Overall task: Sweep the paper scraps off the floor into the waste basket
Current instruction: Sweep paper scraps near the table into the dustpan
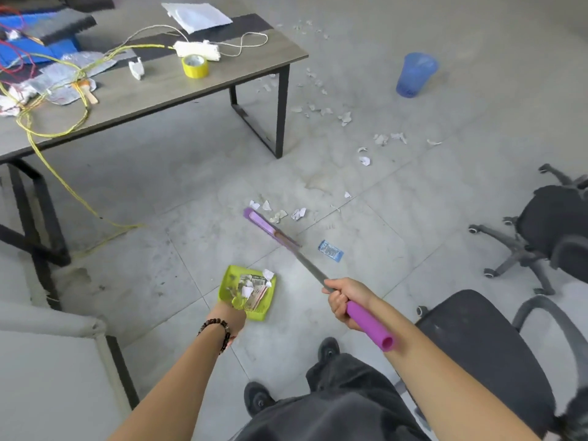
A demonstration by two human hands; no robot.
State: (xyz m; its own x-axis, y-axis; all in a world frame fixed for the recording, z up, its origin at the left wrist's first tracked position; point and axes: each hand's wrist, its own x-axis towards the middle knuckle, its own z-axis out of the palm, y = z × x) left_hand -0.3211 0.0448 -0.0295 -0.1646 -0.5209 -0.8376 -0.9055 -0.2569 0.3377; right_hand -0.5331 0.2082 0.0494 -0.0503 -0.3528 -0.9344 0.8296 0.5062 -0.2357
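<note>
Centrally, the right hand [345, 302] grips the purple-handled metal broom [302, 262]; the left hand [230, 318] holds the lime-green plastic dustpan [229, 275] carrying paper scraps [251, 288].

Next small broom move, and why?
Probably pull the broom head back toward the green dustpan: paper scraps lie just beyond the head, and the left hand holds the pan close behind it; the right hand grips the handle.
</note>
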